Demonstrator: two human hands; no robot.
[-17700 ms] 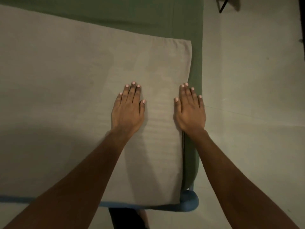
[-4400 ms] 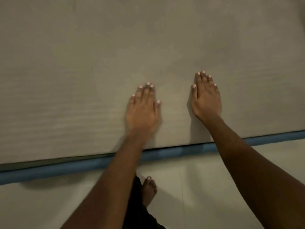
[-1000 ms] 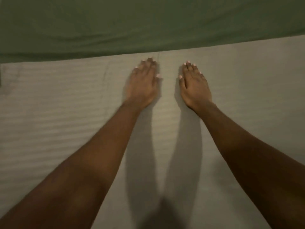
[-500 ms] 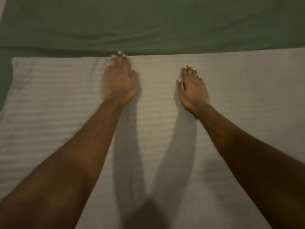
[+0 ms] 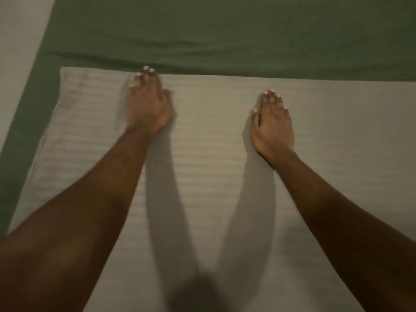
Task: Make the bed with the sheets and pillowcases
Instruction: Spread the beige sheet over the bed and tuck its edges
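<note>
A pale striped top sheet lies spread over a green fitted sheet that covers the bed. The pale sheet's far edge runs straight across the view, and its far left corner shows. My left hand presses flat on the pale sheet, fingers straight, fingertips at its far edge. Flat on the same sheet, my right hand rests a little nearer to me, fingers straight and together. Neither hand holds anything.
The green sheet runs down the left side of the bed. Beyond it, at the far left, lies pale floor. My head's shadow falls on the sheet at the bottom middle.
My left hand has slid left along the pale sheet's far edge, away from my right hand. The view has shifted, so the sheet's left corner and the floor show more.
</note>
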